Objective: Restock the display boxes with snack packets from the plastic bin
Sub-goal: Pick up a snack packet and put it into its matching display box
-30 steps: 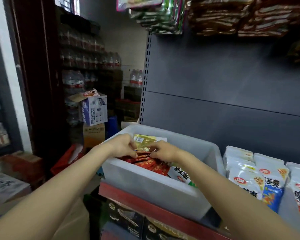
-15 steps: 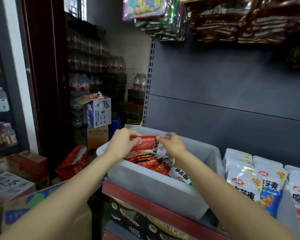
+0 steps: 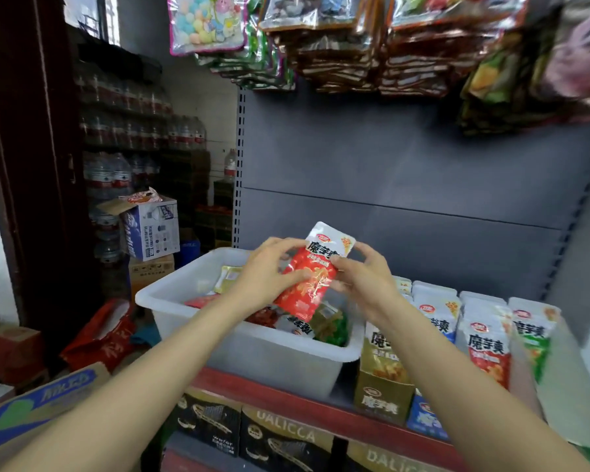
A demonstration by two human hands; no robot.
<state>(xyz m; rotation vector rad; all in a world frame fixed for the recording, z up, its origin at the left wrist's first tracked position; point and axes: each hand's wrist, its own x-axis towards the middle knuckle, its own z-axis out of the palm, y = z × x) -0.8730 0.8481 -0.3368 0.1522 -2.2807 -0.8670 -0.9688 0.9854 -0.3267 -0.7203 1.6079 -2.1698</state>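
Head view: both hands now hold a red-and-white foil snack packet (image 3: 315, 274) lifted clear above the translucent white plastic bin (image 3: 252, 349); half a second earlier they were down inside it. Left hand (image 3: 269, 274) grips the packet's left edge, right hand (image 3: 365, 282) pinches its right. Cardboard display boxes of packets (image 3: 384, 393) stand just right of the right hand.

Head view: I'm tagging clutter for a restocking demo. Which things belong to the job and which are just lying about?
Job:
- red snack packet, held by left hand and right hand
- plastic bin
- display boxes

Lying about:
- blue-and-white carton
- bottled water stacks
- hanging bags
- black boxes below the shelf
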